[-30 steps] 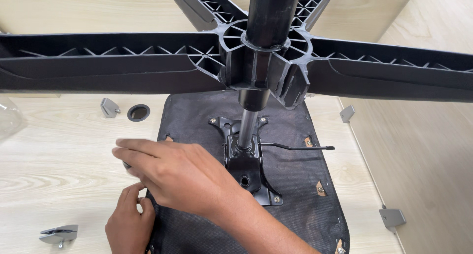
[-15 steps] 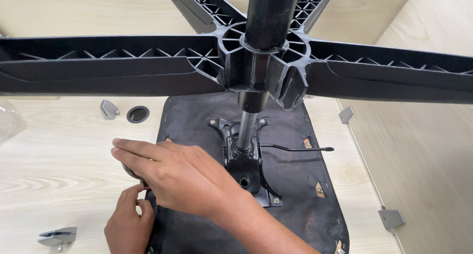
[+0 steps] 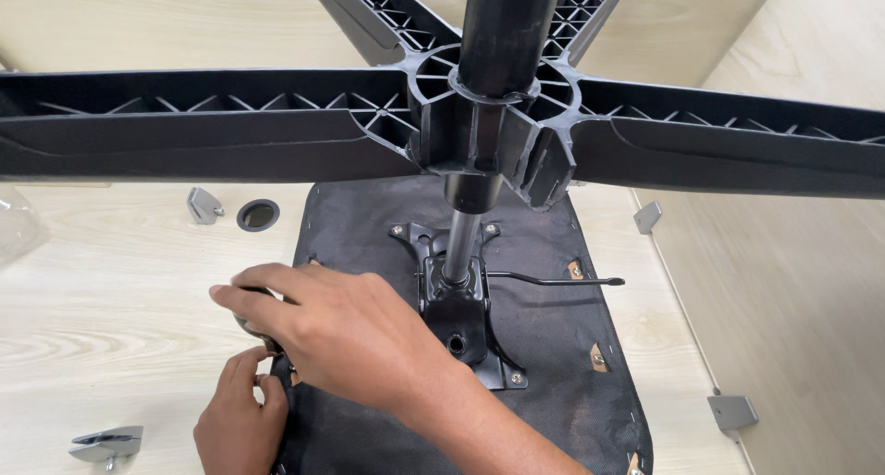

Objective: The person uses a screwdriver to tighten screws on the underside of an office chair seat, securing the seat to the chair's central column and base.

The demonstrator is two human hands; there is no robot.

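Head view: right hand [image 3: 346,337] reaching across the left edge of an upturned black chair seat [image 3: 553,364], grip curled around a small dark round part [image 3: 249,323]. Left hand [image 3: 238,420] just below, fingertips pinched at the same seat edge. Overhead, black star base [image 3: 230,129] on its column. Round dark grommet [image 3: 258,215] and grey metal brackets [image 3: 203,205] scattered on the pale wood worktop [image 3: 111,290].
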